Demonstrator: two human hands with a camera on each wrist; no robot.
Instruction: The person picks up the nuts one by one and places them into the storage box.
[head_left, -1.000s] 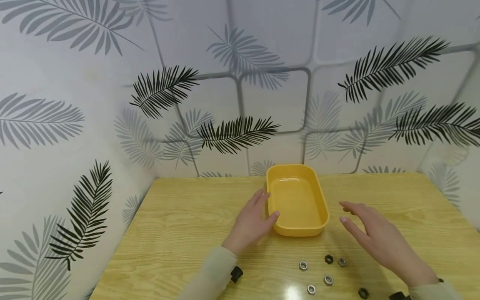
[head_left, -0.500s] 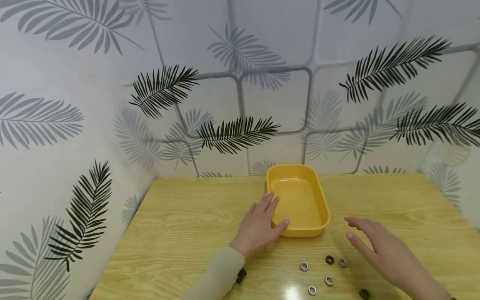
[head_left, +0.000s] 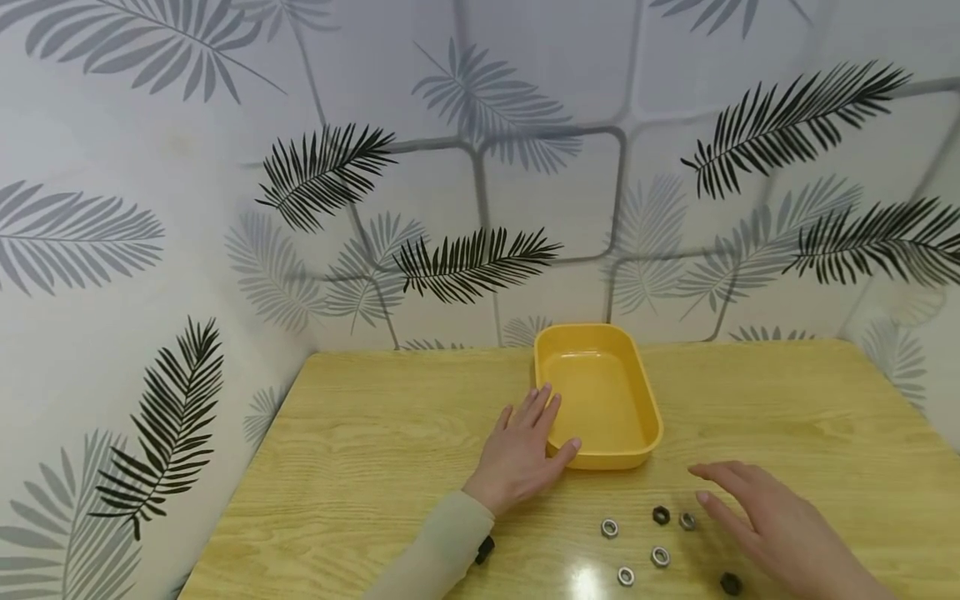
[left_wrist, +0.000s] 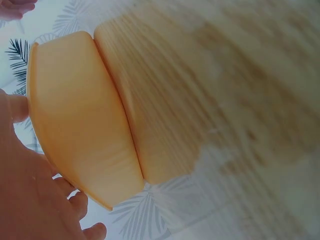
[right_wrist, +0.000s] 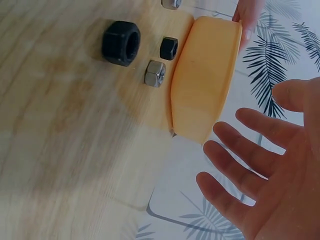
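My left hand [head_left: 519, 458] rests on the left front edge of a shallow yellow tray [head_left: 615, 461], its fingers spread straight over the rim. Nothing lies in the tray. To its right my right hand [head_left: 772, 521] hovers above the table with relaxed fingers and holds nothing. Several hex nuts lie loose between the hands and nearer the front: a black nut [head_left: 661, 509] beside a silver nut [head_left: 687, 521], more silver ones, and another black nut [head_left: 731, 583] below the right hand. In the right wrist view that last black nut [right_wrist: 114, 44] looms large, with the palm turned to the camera.
The wood-grain table [head_left: 375, 433] backs onto a wall [head_left: 547, 208] with a leaf pattern. The tray stands near the table's back edge. A small black object [head_left: 484, 550] shows at the left wrist.
My left hand has shifted right and slightly down, its fingers now over the tray rim. My right hand has drawn back toward the front, closer to the nuts. The tray stays put.
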